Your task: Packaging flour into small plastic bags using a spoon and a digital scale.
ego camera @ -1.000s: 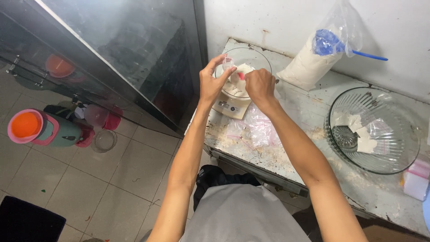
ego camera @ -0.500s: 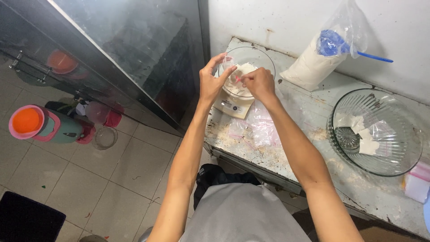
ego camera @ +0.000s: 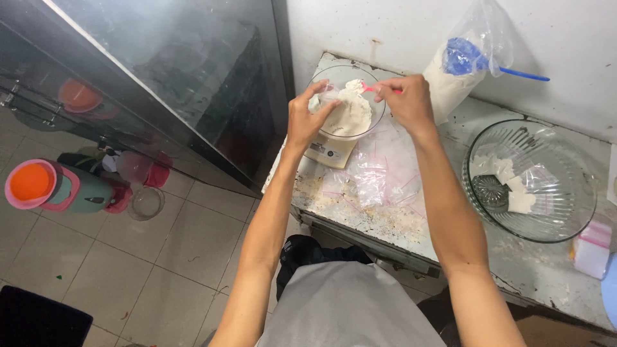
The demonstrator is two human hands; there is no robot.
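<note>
At twelve o'clock in the head view, a small bowl (ego camera: 347,103) heaped with pale powder (ego camera: 352,109) is set on a kitchen scale (ego camera: 329,151) at the edge of a dusty counter (ego camera: 450,238). The left hand (ego camera: 307,119) is closed on a small clear bag (ego camera: 326,98) held over the bowl's left rim. The right hand (ego camera: 406,103) is pinched together on a pink spoon (ego camera: 371,88), whose tip is kept above the powder. Empty clear bags (ego camera: 379,173) are spread just below the scale. At three o'clock a large glass bowl (ego camera: 533,180) with white packets is seen; at one o'clock, a sack of powder (ego camera: 456,71) with a blue scoop (ego camera: 508,69).
</note>
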